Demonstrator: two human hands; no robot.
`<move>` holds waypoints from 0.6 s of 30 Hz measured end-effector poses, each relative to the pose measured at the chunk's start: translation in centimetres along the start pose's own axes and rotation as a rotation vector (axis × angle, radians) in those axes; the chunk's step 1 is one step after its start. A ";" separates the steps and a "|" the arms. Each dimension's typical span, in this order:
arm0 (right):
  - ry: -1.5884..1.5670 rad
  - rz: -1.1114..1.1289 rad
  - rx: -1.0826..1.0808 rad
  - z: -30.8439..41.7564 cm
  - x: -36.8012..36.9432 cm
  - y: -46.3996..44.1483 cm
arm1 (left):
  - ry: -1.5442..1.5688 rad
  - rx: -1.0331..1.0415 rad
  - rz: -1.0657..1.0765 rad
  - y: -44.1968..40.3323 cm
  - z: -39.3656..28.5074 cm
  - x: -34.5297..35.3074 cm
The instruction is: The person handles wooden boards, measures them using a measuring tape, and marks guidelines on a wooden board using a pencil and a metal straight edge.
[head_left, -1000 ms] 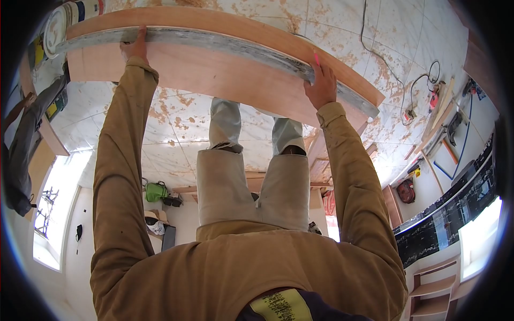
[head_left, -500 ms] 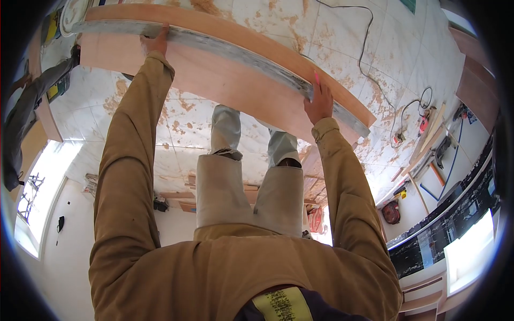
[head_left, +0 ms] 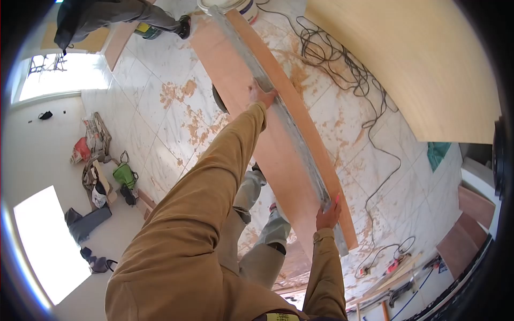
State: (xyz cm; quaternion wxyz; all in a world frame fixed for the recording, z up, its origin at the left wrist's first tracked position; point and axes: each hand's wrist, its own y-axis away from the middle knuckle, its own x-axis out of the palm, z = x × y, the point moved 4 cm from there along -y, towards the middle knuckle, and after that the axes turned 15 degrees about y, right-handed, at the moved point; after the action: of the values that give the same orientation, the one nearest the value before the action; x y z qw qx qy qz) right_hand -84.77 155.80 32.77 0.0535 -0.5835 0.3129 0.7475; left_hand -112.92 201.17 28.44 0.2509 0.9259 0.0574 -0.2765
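A long grey metal bar (head_left: 293, 132) lies lengthwise over wide reddish-brown wood boards (head_left: 230, 69). My left hand (head_left: 262, 93) is wrapped round the bar near its middle. Close to the lower end, my right hand (head_left: 328, 214) grips the same bar, with a small pink thing showing at its fingers. The far end of the bar reaches a white bucket (head_left: 247, 9). What supports the boards is mostly hidden.
Tangled black cable (head_left: 342, 69) lies on the dusty tiled floor. A large pale panel (head_left: 428, 59) stands at the upper right. Another person's leg (head_left: 128, 18) is at the upper left. A green bag (head_left: 124, 175) and tools (head_left: 399, 291) lie around the edges.
The view has swung round, so the boards and bar now run steeply from upper left to lower right. Both my hands still hold the bar. The pale panel and tangled cable have come into view.
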 end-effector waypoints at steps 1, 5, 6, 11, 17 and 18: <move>0.029 0.035 0.011 0.1 -0.3 0.1 | -0.009 -0.066 -0.005 0.3 -0.2 0.0; -0.026 -0.027 0.003 0.4 -0.7 -0.2 | 0.055 -0.026 -0.009 1.9 -2.5 -0.7; -0.032 -0.046 -0.009 0.6 -0.7 -0.2 | 0.065 -0.024 -0.002 2.0 -2.5 -0.7; -0.034 0.076 0.064 0.6 -1.1 -0.2 | 0.028 -0.100 -0.022 3.2 -3.8 -1.3; 0.029 -0.015 -0.019 0.0 0.1 0.1 | 0.028 -0.036 0.004 0.8 -0.7 -0.1; 0.003 0.003 0.005 0.1 0.0 0.1 | 0.004 -0.023 0.028 0.9 -0.9 -0.5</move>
State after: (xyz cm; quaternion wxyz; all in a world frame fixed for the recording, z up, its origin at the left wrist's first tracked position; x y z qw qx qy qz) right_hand -84.88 155.74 32.80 0.0532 -0.5842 0.3157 0.7458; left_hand -112.67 200.85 29.69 0.2653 0.9242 0.0484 -0.2705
